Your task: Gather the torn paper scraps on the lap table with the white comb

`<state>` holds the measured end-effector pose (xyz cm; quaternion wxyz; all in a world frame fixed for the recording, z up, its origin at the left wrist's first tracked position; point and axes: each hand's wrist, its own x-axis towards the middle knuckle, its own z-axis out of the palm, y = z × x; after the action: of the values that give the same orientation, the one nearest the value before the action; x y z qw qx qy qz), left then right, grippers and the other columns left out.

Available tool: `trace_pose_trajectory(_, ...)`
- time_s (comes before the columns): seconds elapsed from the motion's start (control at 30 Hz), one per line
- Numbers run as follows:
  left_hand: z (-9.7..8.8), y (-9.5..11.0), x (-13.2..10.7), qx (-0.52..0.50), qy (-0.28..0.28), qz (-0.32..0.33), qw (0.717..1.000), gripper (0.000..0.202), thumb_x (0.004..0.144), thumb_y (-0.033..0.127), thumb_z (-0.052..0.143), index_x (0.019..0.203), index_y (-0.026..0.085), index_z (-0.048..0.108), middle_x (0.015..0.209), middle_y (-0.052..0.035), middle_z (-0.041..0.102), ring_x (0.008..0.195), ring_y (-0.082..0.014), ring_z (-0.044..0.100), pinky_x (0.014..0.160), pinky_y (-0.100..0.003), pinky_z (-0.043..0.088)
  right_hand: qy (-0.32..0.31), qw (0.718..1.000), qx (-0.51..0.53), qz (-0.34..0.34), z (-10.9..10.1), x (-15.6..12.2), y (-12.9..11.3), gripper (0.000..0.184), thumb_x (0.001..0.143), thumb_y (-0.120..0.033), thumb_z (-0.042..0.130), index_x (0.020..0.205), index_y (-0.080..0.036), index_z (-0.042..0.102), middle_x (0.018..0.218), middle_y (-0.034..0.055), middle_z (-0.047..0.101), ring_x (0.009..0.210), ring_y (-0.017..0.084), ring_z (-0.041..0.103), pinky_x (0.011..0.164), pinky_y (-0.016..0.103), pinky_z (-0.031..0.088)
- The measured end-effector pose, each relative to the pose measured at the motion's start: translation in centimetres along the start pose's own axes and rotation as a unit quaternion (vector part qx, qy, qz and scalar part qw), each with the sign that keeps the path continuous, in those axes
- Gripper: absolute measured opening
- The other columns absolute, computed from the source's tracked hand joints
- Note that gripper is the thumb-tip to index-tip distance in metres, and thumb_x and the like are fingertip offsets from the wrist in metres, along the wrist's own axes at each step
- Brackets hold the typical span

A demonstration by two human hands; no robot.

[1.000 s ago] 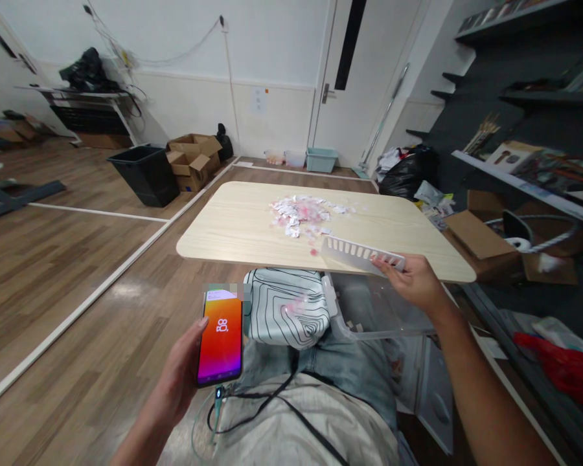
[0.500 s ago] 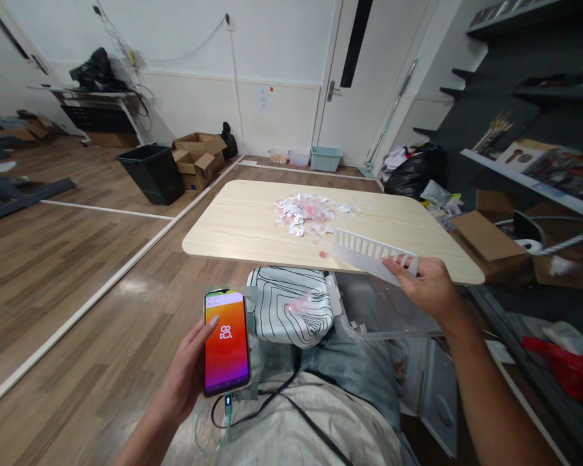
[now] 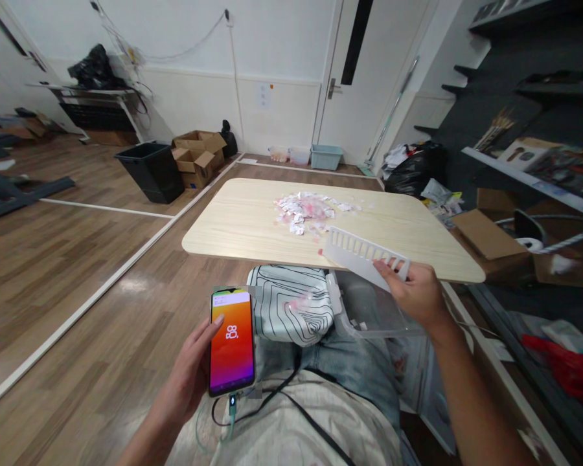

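My left hand point(image 3: 192, 375) holds a smartphone point(image 3: 232, 341) with a lit orange and purple screen over my lap; a cable hangs from its bottom. My right hand point(image 3: 415, 291) grips a white slotted plastic panel point(image 3: 359, 254) by its right end, and the panel rests tilted on the near edge of the light wooden table point(image 3: 243, 223). A heap of small white and pink paper scraps point(image 3: 308, 212) lies on the table just beyond the panel. A clear plastic bin point(image 3: 369, 310) sits under the table edge by my knees.
A patterned cushion point(image 3: 286, 304) lies in front of my lap. On the floor to the left stand a black bin point(image 3: 150, 171) and cardboard boxes point(image 3: 197, 158). Dark shelves point(image 3: 534, 162), boxes and a black bag point(image 3: 411, 169) crowd the right side.
My right hand slid the slotted panel slightly left and nearer to the scraps. The phone moved a little to the right and lower in my left hand.
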<state>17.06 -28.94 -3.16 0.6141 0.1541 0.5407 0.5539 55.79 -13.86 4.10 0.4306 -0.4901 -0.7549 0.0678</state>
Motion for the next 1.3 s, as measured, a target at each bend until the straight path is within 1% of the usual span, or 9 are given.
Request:
trace_pose_trajectory(0.1, 0.3, -0.2, -0.3, -0.004, -0.005, -0.008, 1.0, 0.079, 0.086, 0.057, 0.102, 0.148, 0.014, 0.08, 0.13, -0.0204, 0.094, 0.119, -0.0455, 0.092, 0.085, -0.046, 0.079, 0.03, 0.999, -0.027, -0.003, 0.4, -0.2, 0.4, 0.063, 0.107, -0.057, 0.071, 0.055, -0.028, 0.051, 0.05, 0.0037, 0.056, 0.048, 0.02, 0.056, 0.053, 0.035, 0.04)
trace_pose_trajectory(0.2, 0.6, -0.6, -0.6, -0.01, 0.005, -0.017, 1.0, 0.081, 0.086, 0.058, 0.102, 0.151, 0.016, 0.078, 0.131, -0.0191, 0.093, 0.121, -0.0456, 0.091, 0.089, -0.049, 0.079, 0.057, 0.997, -0.049, 0.0, 0.9, -0.4, 0.3, 0.05, 0.105, -0.048, 0.071, 0.061, -0.028, 0.06, 0.059, 0.0077, 0.07, 0.054, 0.024, 0.066, 0.057, 0.036, 0.045)
trace_pose_trajectory(0.37, 1.1, -1.8, -0.5, -0.019, 0.03, -0.026, 0.999, 0.081, 0.083, 0.051, 0.105, 0.153, 0.022, 0.077, 0.139, -0.0177, 0.092, 0.127, -0.0448, 0.09, 0.089, -0.047, 0.079, 0.094, 0.994, -0.05, 0.04, 2.3, -1.6, -0.7, 0.045, 0.109, -0.049, 0.069, 0.07, -0.027, 0.074, 0.073, 0.0132, 0.083, 0.067, 0.032, 0.08, 0.062, 0.038, 0.055)
trace_pose_trajectory(0.6, 0.1, -3.5, 0.1, -0.023, 0.061, -0.063, 0.996, 0.077, 0.074, 0.051, 0.112, 0.141, 0.025, 0.086, 0.138, -0.0177, 0.092, 0.134, -0.0493, 0.086, 0.086, -0.045, 0.079, 0.099, 0.992, -0.052, 0.057, 1.3, -2.8, -1.1, 0.044, 0.108, -0.047, 0.071, 0.07, -0.025, 0.075, 0.074, 0.0147, 0.084, 0.067, 0.034, 0.081, 0.065, 0.039, 0.057)
trace_pose_trajectory(0.8, 1.0, -3.1, -1.1, -0.005, 0.055, -0.063, 0.997, 0.083, 0.09, 0.041, 0.103, 0.163, 0.021, 0.071, 0.141, -0.0178, 0.091, 0.128, -0.0398, 0.09, 0.095, -0.043, 0.078, 0.129, 0.98, -0.071, 0.137, 0.8, -2.2, -0.5, 0.051, 0.099, -0.058, 0.069, 0.06, -0.026, 0.066, 0.061, 0.0138, 0.075, 0.06, 0.031, 0.074, 0.057, 0.036, 0.049)
trace_pose_trajectory(0.9, 1.8, -2.5, -1.6, 0.003, 0.051, -0.071, 0.996, 0.079, 0.096, 0.036, 0.098, 0.167, 0.019, 0.068, 0.137, -0.0178, 0.092, 0.12, -0.0377, 0.092, 0.096, -0.044, 0.078, 0.15, 0.975, -0.066, 0.151, 1.0, -2.1, -0.8, 0.048, 0.096, -0.06, 0.069, 0.062, -0.025, 0.068, 0.064, 0.0143, 0.077, 0.062, 0.032, 0.076, 0.06, 0.037, 0.049)
trace_pose_trajectory(1.07, 2.0, -2.2, -1.6, -0.004, 0.028, -0.065, 0.997, 0.077, 0.089, 0.046, 0.104, 0.157, 0.021, 0.077, 0.137, -0.016, 0.093, 0.119, -0.0384, 0.092, 0.085, -0.038, 0.076, 0.125, 0.98, -0.053, 0.145, 1.0, -2.4, -1.3, 0.045, 0.095, -0.059, 0.068, 0.064, -0.026, 0.069, 0.067, 0.0144, 0.08, 0.064, 0.034, 0.079, 0.063, 0.038, 0.052)
trace_pose_trajectory(1.2, 1.5, -2.7, -0.8, 0.007, 0.022, -0.053, 0.998, 0.076, 0.084, 0.053, 0.107, 0.147, 0.019, 0.082, 0.139, -0.0156, 0.092, 0.119, -0.0357, 0.092, 0.083, -0.033, 0.073, 0.157, 0.971, -0.09, 0.157, 1.1, -2.5, -0.7, 0.045, 0.092, -0.059, 0.068, 0.061, -0.027, 0.065, 0.063, 0.0155, 0.077, 0.061, 0.034, 0.077, 0.058, 0.038, 0.047)
trace_pose_trajectory(1.3, 0.8, -3.0, 0.0, 0.017, -0.023, -0.04, 0.999, 0.079, 0.083, 0.059, 0.107, 0.146, 0.018, 0.083, 0.139, -0.0163, 0.092, 0.124, -0.0374, 0.09, 0.086, -0.033, 0.072, 0.176, 0.967, -0.097, 0.155, 1.4, -2.5, -0.1, 0.046, 0.09, -0.06, 0.069, 0.058, -0.027, 0.062, 0.058, 0.0145, 0.073, 0.057, 0.033, 0.075, 0.055, 0.038, 0.044)
